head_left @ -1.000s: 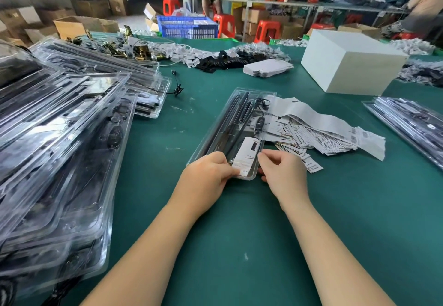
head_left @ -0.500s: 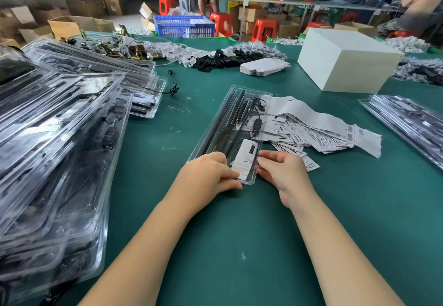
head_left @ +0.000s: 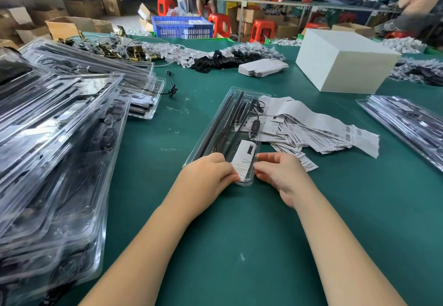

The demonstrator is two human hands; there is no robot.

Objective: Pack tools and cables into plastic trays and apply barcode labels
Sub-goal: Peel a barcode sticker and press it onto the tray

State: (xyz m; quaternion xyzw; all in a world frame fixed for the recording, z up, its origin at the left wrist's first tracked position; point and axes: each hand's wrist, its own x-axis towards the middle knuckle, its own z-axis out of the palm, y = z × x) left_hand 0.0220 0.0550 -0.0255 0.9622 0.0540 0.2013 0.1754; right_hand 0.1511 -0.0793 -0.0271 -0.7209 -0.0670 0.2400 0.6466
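Both hands at near end of clear tray, mid-table: left hand curled over corner, fingertips hidden; right hand pinching edge beside white label. Label print illegible; label pile right of tray.

no words or numbers can be read. beyond the right hand, the paper strip carries barcodes, their digits too small. the white label between both hands shows illegible black marks.
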